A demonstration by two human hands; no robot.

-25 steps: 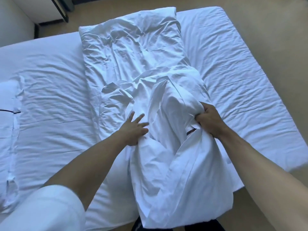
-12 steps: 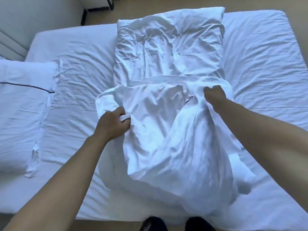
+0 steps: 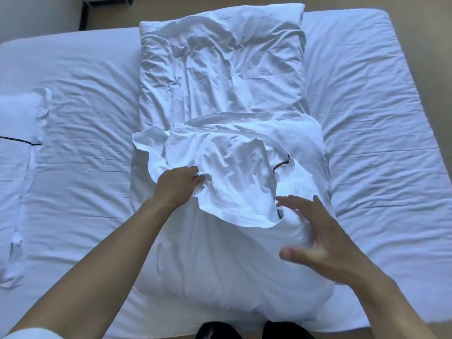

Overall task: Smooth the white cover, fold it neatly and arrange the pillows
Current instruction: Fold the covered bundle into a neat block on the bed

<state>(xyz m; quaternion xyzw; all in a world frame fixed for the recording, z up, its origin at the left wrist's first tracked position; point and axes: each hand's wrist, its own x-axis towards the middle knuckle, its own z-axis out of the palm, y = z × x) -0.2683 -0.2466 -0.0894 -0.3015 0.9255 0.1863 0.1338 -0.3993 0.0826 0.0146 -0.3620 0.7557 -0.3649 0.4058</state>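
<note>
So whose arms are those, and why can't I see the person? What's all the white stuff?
The camera sits on the person's head and looks down, so you see only their two arms reaching out, as if they were your own. They stand at the edge of a bed covered by a white sheet. In the middle lies a crumpled white cover, its near part bunched up. The left hand pinches a fold of that cover. The right hand holds nothing; its fingers are spread just above the cloth, and it looks blurry. At the far left lies a pillow with a thin dark line on it. The dark shapes at the bottom edge are probably the person's feet.
</note>
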